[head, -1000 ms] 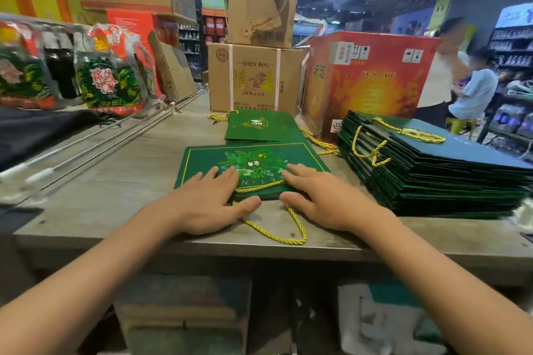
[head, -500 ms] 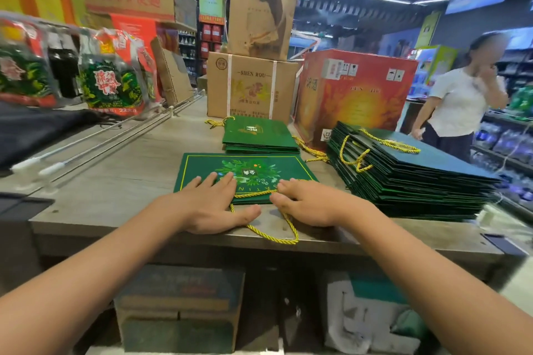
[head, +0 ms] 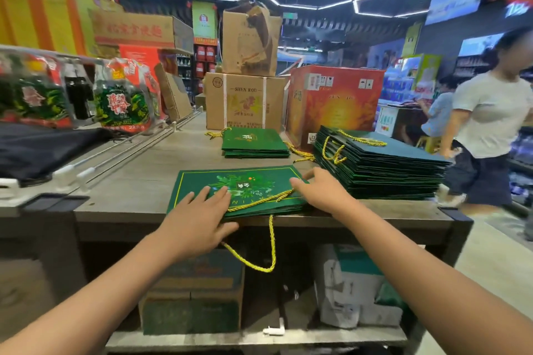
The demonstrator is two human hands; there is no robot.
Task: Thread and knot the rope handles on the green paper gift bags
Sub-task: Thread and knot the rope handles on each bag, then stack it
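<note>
We pressed our left hand [head: 199,217] flat, fingers spread, on the green bag [head: 245,181] at the table's [head: 129,196] near edge; our right hand [head: 320,192] lay open on its right side, touching the rope [head: 259,202], one loop overhanging.

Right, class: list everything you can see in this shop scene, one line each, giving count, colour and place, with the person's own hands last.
Flat bag: one, green, table front edge.
Rope handle: one, yellow, hanging off that edge.
Small bag stack: one, green, mid-table.
Tall bag stack: one, dark green, right.
Brown boxes: two, stacked, behind.
Red box: one, right rear.
Table: one, grey.
Left hand: flat on bag.
Right hand: on bag's right edge.
</note>
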